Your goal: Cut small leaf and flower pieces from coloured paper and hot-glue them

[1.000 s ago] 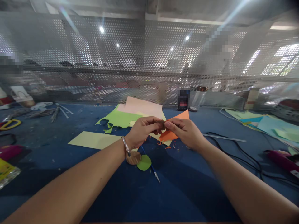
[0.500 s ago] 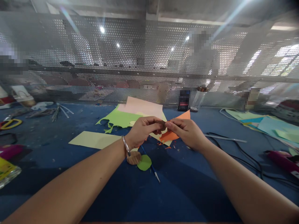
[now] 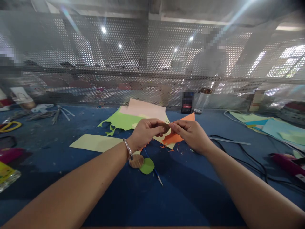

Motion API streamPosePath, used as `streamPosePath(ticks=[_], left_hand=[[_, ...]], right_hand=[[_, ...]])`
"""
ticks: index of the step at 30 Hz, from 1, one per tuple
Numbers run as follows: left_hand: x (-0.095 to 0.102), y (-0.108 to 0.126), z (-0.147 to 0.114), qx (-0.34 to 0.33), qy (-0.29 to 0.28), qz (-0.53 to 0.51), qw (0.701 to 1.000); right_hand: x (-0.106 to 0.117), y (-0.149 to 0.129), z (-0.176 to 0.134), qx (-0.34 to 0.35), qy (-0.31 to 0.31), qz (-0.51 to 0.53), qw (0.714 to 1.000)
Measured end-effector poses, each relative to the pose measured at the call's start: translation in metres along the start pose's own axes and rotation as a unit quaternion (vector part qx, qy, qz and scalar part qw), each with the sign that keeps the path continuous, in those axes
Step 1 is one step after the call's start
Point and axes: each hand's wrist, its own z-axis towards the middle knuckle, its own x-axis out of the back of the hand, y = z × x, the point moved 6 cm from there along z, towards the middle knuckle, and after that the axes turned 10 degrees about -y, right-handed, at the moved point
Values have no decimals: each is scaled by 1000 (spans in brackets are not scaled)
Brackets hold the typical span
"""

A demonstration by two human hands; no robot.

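My left hand (image 3: 145,133), with a silver bangle at the wrist, is closed on a thin brown disc (image 3: 164,126). Against the disc's edge, the fingertips of my right hand (image 3: 192,136) are pinched together; a thin sliver shows there, too small to name. Behind and below the hands lies orange paper (image 3: 173,138) with a ragged edge. Nearer to me, a wood-grained round piece (image 3: 136,161) rests beside a green paper circle (image 3: 147,166). A blue craft knife (image 3: 157,175) runs partly under the green circle.
Green paper with cut-outs (image 3: 121,121), a pink sheet (image 3: 145,108) and a pale yellow strip (image 3: 95,143) lie on the blue table. A phone (image 3: 187,103) and glass bottle (image 3: 202,101) stand at the perforated screen. Black cable (image 3: 252,159) crosses the right side.
My fingers have shifted slightly, and more of the brown disc shows between the hands. A thin sliver now sticks up at the right fingertips. The table things stay put.
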Motion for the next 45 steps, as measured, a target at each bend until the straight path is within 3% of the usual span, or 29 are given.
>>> streamPosePath(ticks=[5,16,23,33,45], left_hand=[[-1,-1,-1,-3,-4,7,1000],[-2,0,0,-20,9,12,1000],[3,-2,-1,-25,64,-32,997],[-3,-9,-2,-4,60,-111,992],[-8,-12,-2,5,55,-124,991]], right_hand=[[-1,8,1,-32,24,46,998],[-8,8,2,3,20,104,994],[-6,0,-2,4,23,63,998],[-7,-6,-4,25,24,-18,999],[-6,-9,-5,38,22,-14,999]])
